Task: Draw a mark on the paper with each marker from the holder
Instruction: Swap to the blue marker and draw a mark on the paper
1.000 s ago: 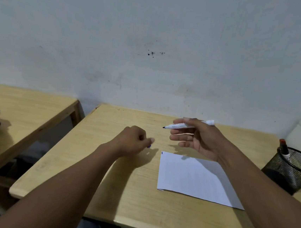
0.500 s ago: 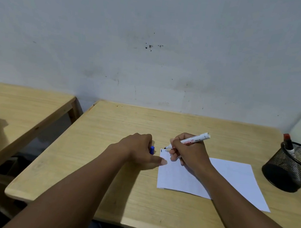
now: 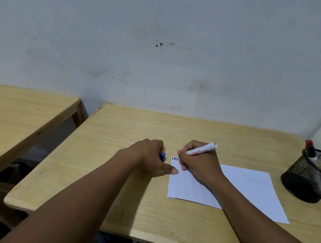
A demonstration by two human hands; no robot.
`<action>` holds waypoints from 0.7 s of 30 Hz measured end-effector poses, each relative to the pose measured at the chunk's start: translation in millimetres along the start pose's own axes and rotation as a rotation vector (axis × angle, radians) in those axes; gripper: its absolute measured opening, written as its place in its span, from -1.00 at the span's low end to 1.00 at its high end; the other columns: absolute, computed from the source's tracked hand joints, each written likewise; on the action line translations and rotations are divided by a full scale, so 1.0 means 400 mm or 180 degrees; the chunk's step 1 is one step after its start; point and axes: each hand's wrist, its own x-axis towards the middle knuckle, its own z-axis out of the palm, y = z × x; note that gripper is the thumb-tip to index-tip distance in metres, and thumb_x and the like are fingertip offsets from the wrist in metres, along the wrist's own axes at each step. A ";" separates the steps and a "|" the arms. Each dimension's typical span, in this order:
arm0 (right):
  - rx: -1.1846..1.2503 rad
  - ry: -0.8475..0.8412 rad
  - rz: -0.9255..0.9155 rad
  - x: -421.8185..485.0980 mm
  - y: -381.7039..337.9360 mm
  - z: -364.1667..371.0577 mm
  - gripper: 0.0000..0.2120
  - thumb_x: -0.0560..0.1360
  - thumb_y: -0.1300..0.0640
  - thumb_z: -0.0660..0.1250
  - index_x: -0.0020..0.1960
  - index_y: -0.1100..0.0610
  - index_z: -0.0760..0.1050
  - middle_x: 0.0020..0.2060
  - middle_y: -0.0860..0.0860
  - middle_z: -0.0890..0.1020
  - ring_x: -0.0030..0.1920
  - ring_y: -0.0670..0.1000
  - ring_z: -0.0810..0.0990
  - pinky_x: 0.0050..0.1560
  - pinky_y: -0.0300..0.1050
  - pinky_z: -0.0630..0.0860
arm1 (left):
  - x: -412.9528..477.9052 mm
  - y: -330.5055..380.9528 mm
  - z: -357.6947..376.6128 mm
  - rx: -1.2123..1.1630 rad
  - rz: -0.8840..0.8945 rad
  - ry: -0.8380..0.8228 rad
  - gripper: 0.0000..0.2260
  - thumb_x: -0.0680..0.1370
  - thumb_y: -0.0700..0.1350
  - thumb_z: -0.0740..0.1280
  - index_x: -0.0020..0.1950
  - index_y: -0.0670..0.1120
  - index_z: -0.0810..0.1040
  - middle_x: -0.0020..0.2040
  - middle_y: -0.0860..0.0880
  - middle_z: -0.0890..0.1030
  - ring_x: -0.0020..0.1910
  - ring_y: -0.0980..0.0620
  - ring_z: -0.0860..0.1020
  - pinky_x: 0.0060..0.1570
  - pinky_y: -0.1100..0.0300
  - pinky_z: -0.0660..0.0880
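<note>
Desk [image 3: 128, 206]: light wood, against a scuffed wall.
Paper [image 3: 247, 188]: flat on desk.
Right hand [image 3: 198, 164]: fingers closed around marker [image 3: 202, 151], tip at the paper's far-left corner.
Left hand [image 3: 150, 157]: curled around blue cap [image 3: 162, 156].
Holder [image 3: 310, 181]: far right, one marker inside.

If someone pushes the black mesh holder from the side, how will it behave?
The mesh holder looks light, being open wire, so it would probably slide on the smooth wooden table. It stands wide and low, so tipping seems unlikely. The red-capped marker leaning inside may rattle or shift.
</note>
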 end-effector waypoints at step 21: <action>0.1618 0.0161 0.0399 -0.020 -0.253 -0.362 -0.84 0.52 0.19 0.26 -0.15 0.20 0.58 -0.35 0.13 0.69 -0.46 -0.01 0.62 -0.34 -0.16 0.38 | 0.066 0.230 -0.106 -0.4139 0.0966 -0.0186 -0.89 0.55 -0.15 0.46 0.05 -0.11 0.63 -0.11 -0.07 0.74 -0.13 -0.06 0.72 -0.08 0.16 0.56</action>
